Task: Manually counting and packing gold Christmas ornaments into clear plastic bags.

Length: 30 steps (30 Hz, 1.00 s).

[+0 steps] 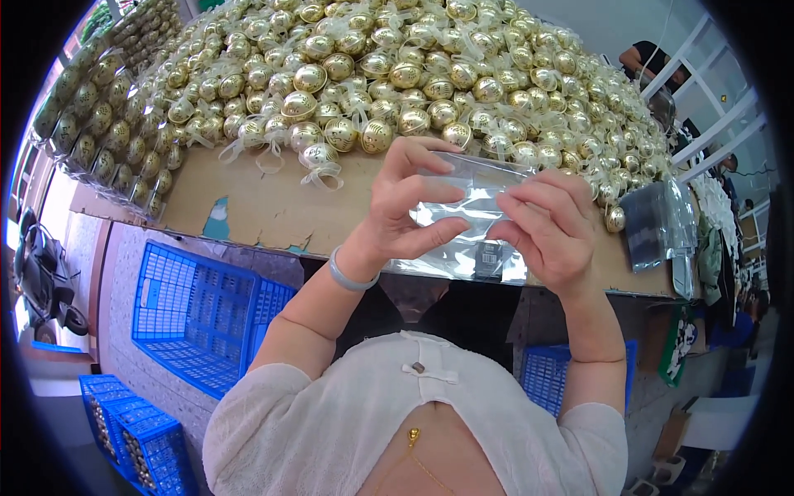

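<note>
A clear, shiny plastic package [478, 203] with glare on it is between my two hands, above the near edge of the table. My right hand [552, 227] pinches its right side with bent fingers and thumb. My left hand [411, 204] is at its left side, thumb and fingers apart and curved, with the fingertips close to the plastic. Beneath lies more clear plastic packaging [430, 266] with a small dark label [489, 259]. Just beyond my hands rises a large heap of gold egg-shaped ornaments [405, 76] with pale ribbons.
Cardboard [265, 202] with torn edges covers the table. Clear packs of gold ornaments [103, 140] are stacked at the left. Flat clear plastic packages [659, 219] lie at the right. Blue crates [198, 310] stand on the floor. A person [649, 62] is at the far right.
</note>
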### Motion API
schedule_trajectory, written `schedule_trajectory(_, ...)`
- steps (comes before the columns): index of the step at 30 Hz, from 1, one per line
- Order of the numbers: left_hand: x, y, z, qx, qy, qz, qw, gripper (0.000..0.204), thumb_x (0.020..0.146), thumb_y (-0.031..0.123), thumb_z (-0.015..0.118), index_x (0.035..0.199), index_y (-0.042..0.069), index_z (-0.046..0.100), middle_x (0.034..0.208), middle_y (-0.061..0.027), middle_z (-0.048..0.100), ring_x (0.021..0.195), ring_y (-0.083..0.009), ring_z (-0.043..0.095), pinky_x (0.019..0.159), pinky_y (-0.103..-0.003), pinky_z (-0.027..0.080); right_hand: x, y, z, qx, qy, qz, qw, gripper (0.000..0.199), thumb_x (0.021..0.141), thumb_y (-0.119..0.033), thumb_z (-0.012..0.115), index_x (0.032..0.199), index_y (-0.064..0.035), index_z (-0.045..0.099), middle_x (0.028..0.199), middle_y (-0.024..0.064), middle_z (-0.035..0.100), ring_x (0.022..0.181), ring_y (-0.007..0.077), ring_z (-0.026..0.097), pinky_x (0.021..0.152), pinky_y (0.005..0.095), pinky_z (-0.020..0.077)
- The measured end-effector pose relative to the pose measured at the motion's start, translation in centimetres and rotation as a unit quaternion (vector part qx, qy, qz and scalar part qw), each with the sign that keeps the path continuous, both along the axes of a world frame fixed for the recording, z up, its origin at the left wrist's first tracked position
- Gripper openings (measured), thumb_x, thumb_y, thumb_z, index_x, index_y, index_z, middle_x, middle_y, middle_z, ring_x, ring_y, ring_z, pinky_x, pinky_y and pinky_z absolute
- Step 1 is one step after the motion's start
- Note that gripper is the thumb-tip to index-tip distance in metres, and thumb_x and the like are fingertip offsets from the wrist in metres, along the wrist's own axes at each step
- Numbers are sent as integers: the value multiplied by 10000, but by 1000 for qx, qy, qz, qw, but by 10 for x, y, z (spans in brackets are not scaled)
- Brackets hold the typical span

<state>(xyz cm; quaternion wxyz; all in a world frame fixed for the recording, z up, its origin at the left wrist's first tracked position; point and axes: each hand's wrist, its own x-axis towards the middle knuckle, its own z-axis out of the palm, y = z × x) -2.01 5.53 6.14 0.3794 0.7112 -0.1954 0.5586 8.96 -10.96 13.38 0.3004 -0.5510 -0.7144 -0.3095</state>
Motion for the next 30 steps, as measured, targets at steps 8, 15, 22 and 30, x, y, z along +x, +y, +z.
schedule_trajectory(8,-9,-4,3,-6,7,10,1000,217,637,163,774,767,70,628,917,-102,481,958,-345,542,788,-403,458,-8,2,0,-89,109,31,990,286,648,-125,734,896,-59,608,808,61,533,786,251,523,682,338,432)
schedule_trajectory(15,-6,-17,4,-26,-14,6,1000,245,595,188,798,782,90,672,863,-101,498,867,-282,531,786,-388,477,-18,-2,34,-225,229,-73,944,267,720,-72,687,958,-29,576,828,61,523,753,189,522,668,289,432)
schedule_trajectory(22,-8,-24,5,-20,-22,-7,1000,252,587,176,796,795,92,680,844,-105,489,847,-279,523,783,-392,473,-17,-6,50,-320,230,-84,915,180,720,-33,659,868,-32,557,805,60,528,728,170,550,587,295,431)
schedule_trajectory(30,-10,-23,3,3,-21,-41,999,256,587,172,792,803,88,683,867,-106,482,877,-303,520,780,-398,475,-30,-8,45,-218,-31,-76,972,235,671,13,696,850,-30,551,766,72,553,651,179,564,532,290,441)
